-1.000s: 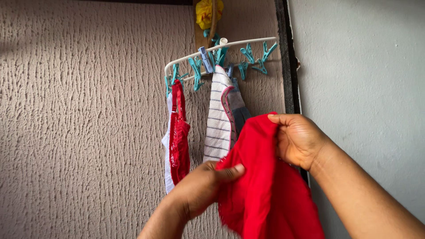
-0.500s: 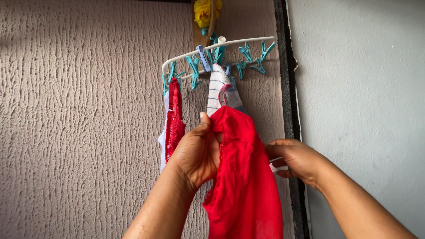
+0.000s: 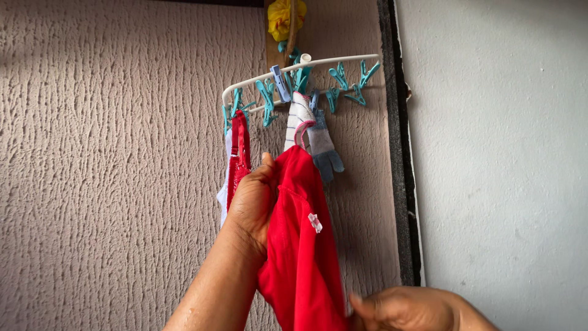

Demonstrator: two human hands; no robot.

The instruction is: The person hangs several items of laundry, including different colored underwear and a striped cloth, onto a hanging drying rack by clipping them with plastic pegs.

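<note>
My left hand (image 3: 252,205) is raised and grips the top of a red cloth garment (image 3: 303,245) with a small white tag, holding it just below a white clip hanger (image 3: 294,70) with teal pegs. My right hand (image 3: 407,309) is low at the bottom edge and pinches the garment's lower part. A striped white item (image 3: 298,116), a grey-blue glove (image 3: 323,150) and a red lacy piece (image 3: 237,153) hang pegged on the hanger, right behind the raised garment.
The hanger hangs from a strip with a yellow object (image 3: 283,17) at the top. A rough textured wall (image 3: 110,171) fills the left, a dark vertical frame (image 3: 401,184) and a smooth pale wall (image 3: 502,153) the right.
My left hand has risen with the red garment toward the pegs. My right hand has let go of the top and dropped down to the garment's lower end.
</note>
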